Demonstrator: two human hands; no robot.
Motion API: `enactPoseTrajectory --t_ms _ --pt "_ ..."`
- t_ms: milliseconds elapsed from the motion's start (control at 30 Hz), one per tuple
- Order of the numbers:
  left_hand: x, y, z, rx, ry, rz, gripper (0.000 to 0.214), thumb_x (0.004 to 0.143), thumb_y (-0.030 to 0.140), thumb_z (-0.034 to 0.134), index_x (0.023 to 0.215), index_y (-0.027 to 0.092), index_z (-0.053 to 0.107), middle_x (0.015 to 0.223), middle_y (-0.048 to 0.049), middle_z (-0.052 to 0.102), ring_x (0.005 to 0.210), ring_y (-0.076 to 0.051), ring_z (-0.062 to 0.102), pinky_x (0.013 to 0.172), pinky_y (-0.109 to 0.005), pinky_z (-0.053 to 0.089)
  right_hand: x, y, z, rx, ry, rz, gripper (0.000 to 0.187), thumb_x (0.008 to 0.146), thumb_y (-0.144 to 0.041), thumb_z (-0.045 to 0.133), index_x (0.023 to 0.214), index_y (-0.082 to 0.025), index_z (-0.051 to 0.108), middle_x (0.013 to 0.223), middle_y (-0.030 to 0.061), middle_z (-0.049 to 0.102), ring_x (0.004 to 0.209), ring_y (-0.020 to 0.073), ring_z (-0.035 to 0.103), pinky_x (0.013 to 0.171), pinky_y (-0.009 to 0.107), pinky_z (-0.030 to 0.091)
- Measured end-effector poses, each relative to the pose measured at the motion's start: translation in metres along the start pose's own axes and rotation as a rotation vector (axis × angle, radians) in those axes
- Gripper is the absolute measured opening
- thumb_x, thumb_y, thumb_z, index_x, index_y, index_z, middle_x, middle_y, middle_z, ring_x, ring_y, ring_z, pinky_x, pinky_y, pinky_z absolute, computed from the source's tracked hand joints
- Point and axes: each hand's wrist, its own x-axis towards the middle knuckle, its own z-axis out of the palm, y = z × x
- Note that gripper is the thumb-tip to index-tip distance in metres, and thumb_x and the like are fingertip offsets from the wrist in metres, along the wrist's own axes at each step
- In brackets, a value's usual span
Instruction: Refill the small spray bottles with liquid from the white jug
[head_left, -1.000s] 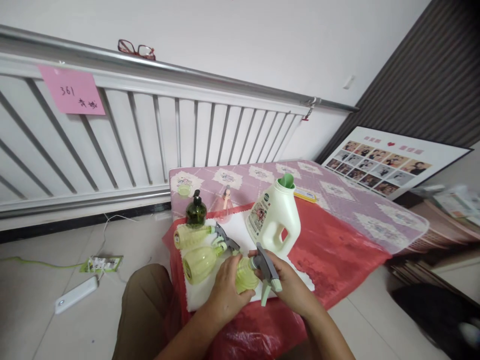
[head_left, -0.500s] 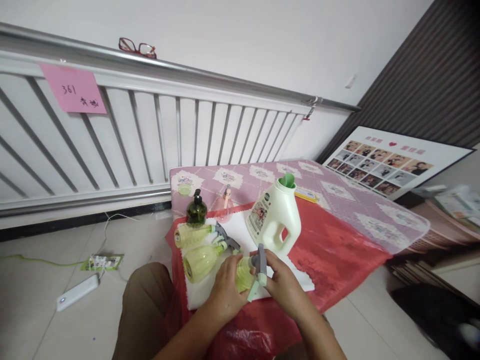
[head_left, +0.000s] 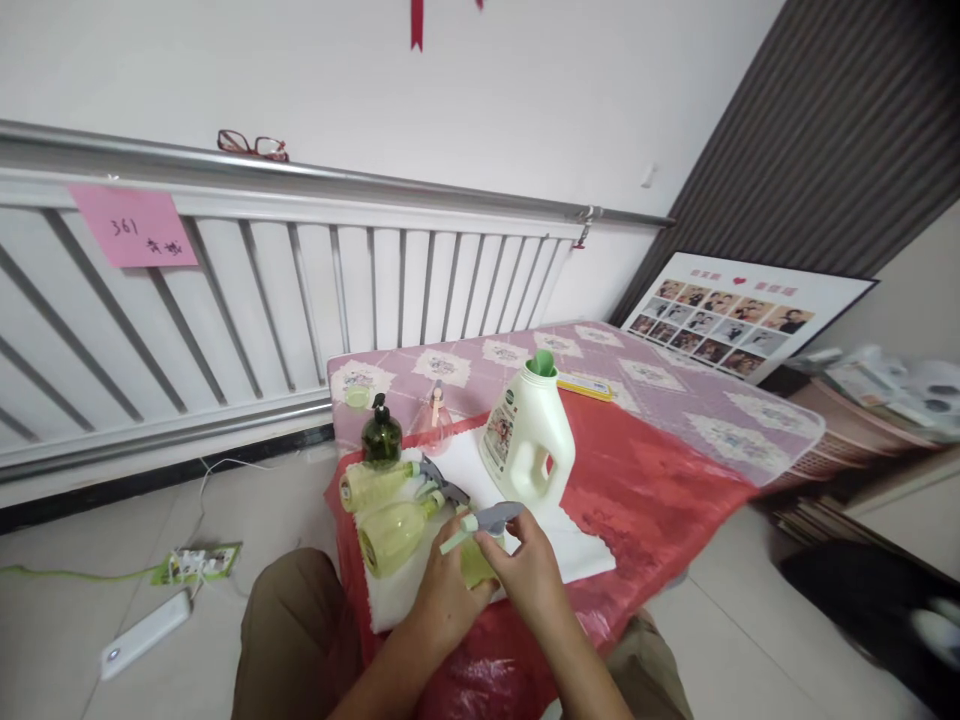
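My left hand (head_left: 447, 592) is wrapped round the body of a yellow-green spray bottle (head_left: 475, 566), held upright above a white cloth. With thumb and fingers, my right hand (head_left: 534, 562) grips the bottle's grey trigger head (head_left: 495, 517), whose pale green nozzle points left. My fingers hide part of the bottle. To the left, a rounded yellow-green spray bottle (head_left: 391, 538) and a slimmer one (head_left: 373, 487) lie on their sides. A large pale green jug (head_left: 536, 420) with a green inner cap stands just beyond my hands.
A dark green pump bottle (head_left: 382, 437) and a pink clear spray bottle (head_left: 433, 425) stand at the back left. Under everything lie the white cloth (head_left: 577, 545) and red plastic sheet (head_left: 637, 480). A yellow packet (head_left: 586, 386) lies behind the jug. A radiator (head_left: 420, 280) borders the table.
The trigger head has turned: its nozzle pointed down towards me and now points left. My right hand has moved from its right side to grip its back end. The view has shifted slightly.
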Motion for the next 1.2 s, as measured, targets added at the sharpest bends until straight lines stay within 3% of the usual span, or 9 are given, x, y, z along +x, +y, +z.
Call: enactPoseTrajectory --t_ms 133,300,500,667,767,833,967,1033,1200 --pt "-0.011 0.008 -0.002 -0.010 0.082 -0.030 0.064 0.063 0.017 0.066 0.125 0.023 0.051 0.134 -0.0101 0.053 0.130 -0.033 0.041 0.112 -0.048 0.028 -0.002 0.001 0.004 0.017 0.031 0.010 0.019 0.072 -0.031 0.065 0.088 -0.020 0.061 0.085 0.0052 0.069 0.082 0.0232 0.064 0.078 0.036 0.050" --pt "-0.020 0.029 -0.002 -0.084 0.130 -0.005 0.046 0.077 0.026 0.057 0.123 0.020 0.050 0.127 -0.0088 0.057 0.123 -0.026 0.049 0.109 -0.042 0.031 -0.005 -0.003 0.006 0.073 0.065 0.047 0.021 0.072 -0.033 0.067 0.088 -0.020 0.059 0.086 0.0040 0.068 0.082 0.0223 0.063 0.077 0.034 0.049" --pt "-0.008 0.062 0.013 -0.120 0.206 -0.077 0.034 0.072 0.020 0.060 0.105 0.020 0.056 0.104 -0.0051 0.065 0.106 -0.023 0.058 0.097 -0.035 0.039 -0.008 -0.001 0.010 0.121 0.105 0.097 0.023 0.069 -0.031 0.068 0.083 -0.021 0.054 0.080 0.0013 0.064 0.076 0.0209 0.061 0.072 0.032 0.048" --pt "0.002 0.073 0.022 -0.151 0.279 -0.152 0.025 0.072 0.024 0.061 0.097 0.020 0.058 0.084 -0.0019 0.066 0.088 -0.020 0.062 0.089 -0.033 0.043 -0.008 0.001 0.013 0.131 0.131 0.140 0.025 0.067 -0.032 0.068 0.082 -0.022 0.050 0.077 0.0005 0.063 0.073 0.0210 0.060 0.067 0.032 0.048" --pt "0.003 0.074 0.020 -0.207 0.247 -0.142 0.028 0.075 0.026 0.061 0.102 0.020 0.059 0.083 -0.0016 0.066 0.089 -0.019 0.063 0.089 -0.032 0.044 -0.010 0.000 0.011 0.171 0.070 0.192 0.028 0.069 -0.030 0.067 0.091 -0.022 0.051 0.085 0.0025 0.065 0.078 0.0222 0.063 0.070 0.033 0.050" --pt "0.003 0.073 0.018 -0.237 0.224 -0.120 0.030 0.076 0.026 0.059 0.106 0.020 0.059 0.090 -0.0030 0.068 0.095 -0.020 0.062 0.091 -0.032 0.043 -0.012 0.001 0.008 0.209 0.008 0.171 0.036 0.073 -0.027 0.063 0.107 -0.022 0.051 0.101 0.0059 0.066 0.092 0.0235 0.064 0.080 0.036 0.051" --pt "0.006 0.066 0.015 -0.228 0.206 -0.097 0.033 0.078 0.026 0.057 0.110 0.020 0.058 0.101 -0.0053 0.068 0.105 -0.022 0.059 0.097 -0.034 0.040 -0.015 0.004 -0.003 0.244 -0.123 -0.075 0.045 0.087 -0.023 0.050 0.131 -0.025 0.043 0.133 0.0080 0.052 0.126 0.0211 0.048 0.107 0.040 0.037" --pt "0.007 0.063 0.014 -0.220 0.189 -0.095 0.034 0.078 0.027 0.056 0.111 0.020 0.058 0.105 -0.0061 0.067 0.108 -0.023 0.058 0.098 -0.036 0.038 -0.014 0.005 -0.008 0.248 -0.202 -0.145 0.042 0.091 -0.024 0.045 0.133 -0.027 0.044 0.137 0.0072 0.049 0.129 0.0195 0.044 0.111 0.039 0.034" --pt "0.009 0.060 0.010 -0.217 0.125 -0.061 0.033 0.080 0.029 0.054 0.112 0.021 0.058 0.115 -0.0071 0.064 0.112 -0.024 0.055 0.101 -0.038 0.038 -0.011 0.002 -0.018 0.250 -0.295 -0.158 0.046 0.094 -0.022 0.040 0.140 -0.031 0.040 0.140 0.0047 0.047 0.131 0.0188 0.040 0.113 0.040 0.032"
